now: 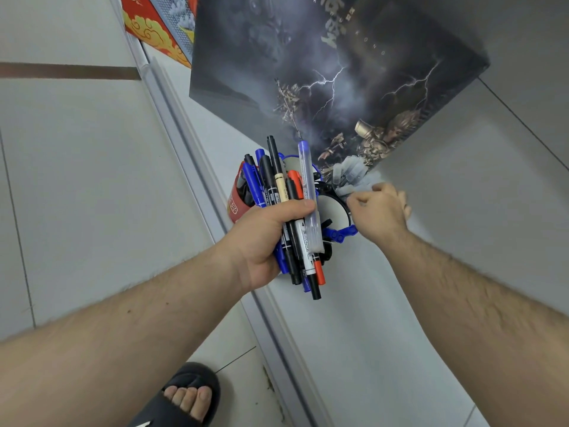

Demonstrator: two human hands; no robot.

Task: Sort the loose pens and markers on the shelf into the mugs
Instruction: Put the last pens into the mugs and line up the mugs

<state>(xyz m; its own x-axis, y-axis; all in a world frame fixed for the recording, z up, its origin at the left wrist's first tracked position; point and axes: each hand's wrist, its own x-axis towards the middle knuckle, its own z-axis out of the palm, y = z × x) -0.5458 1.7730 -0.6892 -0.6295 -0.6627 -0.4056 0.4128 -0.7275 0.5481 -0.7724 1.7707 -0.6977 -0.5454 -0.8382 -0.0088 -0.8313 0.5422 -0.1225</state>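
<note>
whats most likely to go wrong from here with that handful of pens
The left hand clamps a big mixed bundle of pens and markers in one fist, so one could slip out and fall off the shelf edge to the floor. The right hand works right beside the white mug and could knock it. The red mug already looks crowded.

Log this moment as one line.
left hand: gripping pen bundle | right hand: closed, contents unclear | white mug: beside right hand

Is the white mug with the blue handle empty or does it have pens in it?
Cannot tell. The bundle of pens in the left hand covers most of the white mug; its visible rim shows nothing inside.
</note>
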